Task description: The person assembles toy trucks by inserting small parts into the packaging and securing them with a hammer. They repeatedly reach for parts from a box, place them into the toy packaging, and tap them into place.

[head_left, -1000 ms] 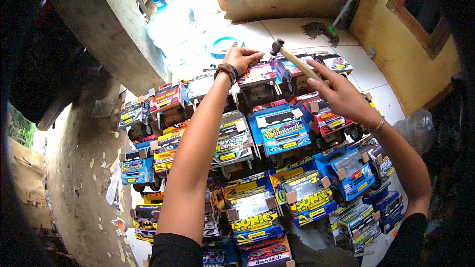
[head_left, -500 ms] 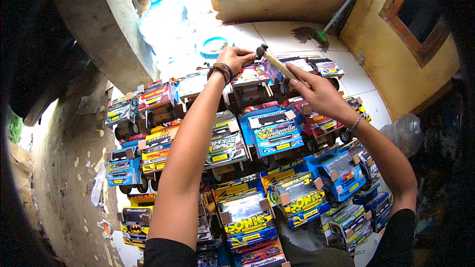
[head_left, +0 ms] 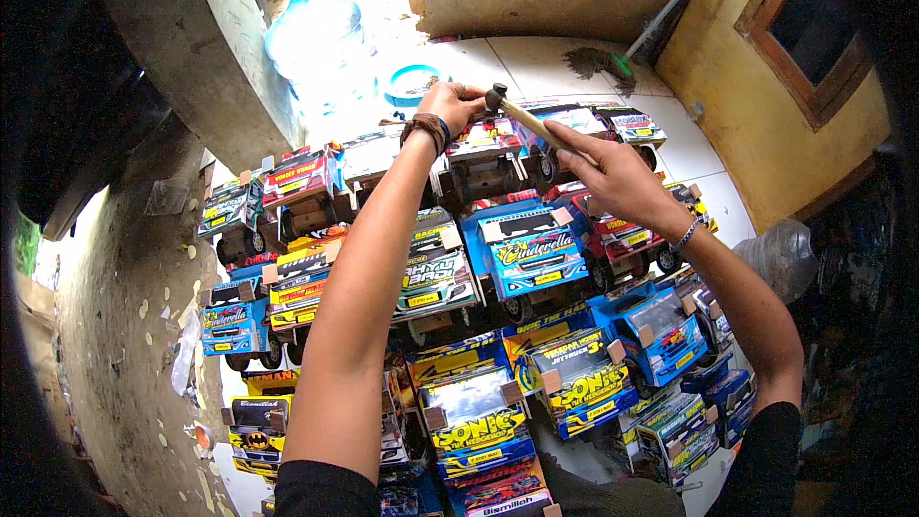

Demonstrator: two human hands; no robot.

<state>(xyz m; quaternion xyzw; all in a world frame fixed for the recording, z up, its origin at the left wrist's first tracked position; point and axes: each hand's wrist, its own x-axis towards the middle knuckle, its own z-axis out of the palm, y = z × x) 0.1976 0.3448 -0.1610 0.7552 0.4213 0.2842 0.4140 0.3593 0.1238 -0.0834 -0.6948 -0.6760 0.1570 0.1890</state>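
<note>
- Gripping a hammer point(head_left: 532, 123) by its pale wooden handle in the right hand point(head_left: 608, 175), closed around it, toward 2 o'clock in the view.
- Pointing the hammer's dark head to 10 o'clock from that hand, just beside the fingertips opposite.
- Reaching to 12 o'clock with the left hand point(head_left: 455, 105), bent-fingered, at the far edge of a red-and-white toy truck point(head_left: 483, 138); cannot tell whether anything is pinched there, with the tips too small and partly hidden.
- Wearing a brown band point(head_left: 424, 130) on the left wrist and a pale bracelet point(head_left: 686, 233) on the right.
- Leaning over close-packed rows of toy trucks, including a blue toy truck point(head_left: 531, 251) near the centre, toward 4 o'clock.
- Bordered toward 11 o'clock by a blue-rimmed bowl point(head_left: 391, 86) of small pieces and, farther off, a large clear-blue bottle point(head_left: 314, 33).
- Bordered toward 1 o'clock by a green-headed broom point(head_left: 620, 67).
</note>
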